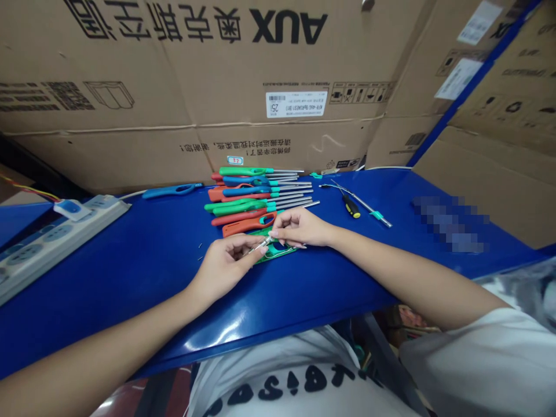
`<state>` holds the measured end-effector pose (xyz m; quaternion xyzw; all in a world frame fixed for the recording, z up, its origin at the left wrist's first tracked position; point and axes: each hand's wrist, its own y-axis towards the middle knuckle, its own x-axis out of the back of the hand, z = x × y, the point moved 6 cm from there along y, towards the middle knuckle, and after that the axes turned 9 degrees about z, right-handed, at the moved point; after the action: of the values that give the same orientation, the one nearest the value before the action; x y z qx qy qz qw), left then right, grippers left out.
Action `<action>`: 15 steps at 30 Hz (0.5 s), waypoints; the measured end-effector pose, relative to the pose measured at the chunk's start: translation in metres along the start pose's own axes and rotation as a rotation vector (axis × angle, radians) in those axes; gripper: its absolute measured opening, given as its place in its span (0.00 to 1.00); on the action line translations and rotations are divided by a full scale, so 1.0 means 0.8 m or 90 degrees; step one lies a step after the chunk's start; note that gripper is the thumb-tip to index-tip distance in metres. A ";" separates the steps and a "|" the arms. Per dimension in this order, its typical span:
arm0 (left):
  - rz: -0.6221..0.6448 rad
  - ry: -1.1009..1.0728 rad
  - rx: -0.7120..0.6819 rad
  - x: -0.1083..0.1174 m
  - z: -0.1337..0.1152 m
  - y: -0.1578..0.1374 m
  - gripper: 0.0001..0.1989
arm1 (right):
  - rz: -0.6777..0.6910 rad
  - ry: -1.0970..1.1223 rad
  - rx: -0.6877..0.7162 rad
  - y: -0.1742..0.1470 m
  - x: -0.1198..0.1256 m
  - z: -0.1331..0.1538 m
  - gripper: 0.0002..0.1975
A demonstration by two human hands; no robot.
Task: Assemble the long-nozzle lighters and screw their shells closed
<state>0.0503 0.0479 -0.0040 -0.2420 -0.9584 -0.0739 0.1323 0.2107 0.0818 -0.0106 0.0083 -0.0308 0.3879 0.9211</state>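
Observation:
My left hand (223, 263) pinches a small, slim, clear-and-silver tubular part (261, 244) between thumb and fingers. At the upper end of that part, the fingertips of my right hand (302, 227) are closed on it too. Just beneath both hands lies a green lighter casing (284, 252) with a teal piece inside, partly covered by my fingers. Right behind it is a row of long-nosed lighters in green, blue, red and orange, their metal barrels pointing right; the nearest is an orange lighter (243, 225).
A yellow-and-black screwdriver (351, 207) and a thin metal rod with a teal piece (377, 215) lie to the right. At left are a blue lighter casing (169, 191) and a white power strip (56, 240). Cardboard (195, 87) walls the blue table (143, 278) at the back.

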 end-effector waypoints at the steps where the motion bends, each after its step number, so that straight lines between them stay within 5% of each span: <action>1: -0.003 0.007 -0.004 -0.001 0.000 -0.001 0.15 | 0.000 0.001 -0.002 0.000 -0.001 -0.001 0.24; 15: 0.035 0.102 -0.029 0.008 -0.004 0.000 0.16 | -0.024 -0.014 0.025 -0.004 0.003 0.000 0.19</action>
<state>0.0453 0.0503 0.0011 -0.2646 -0.9358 -0.1110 0.2048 0.2147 0.0809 -0.0105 0.0312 -0.0329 0.3711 0.9275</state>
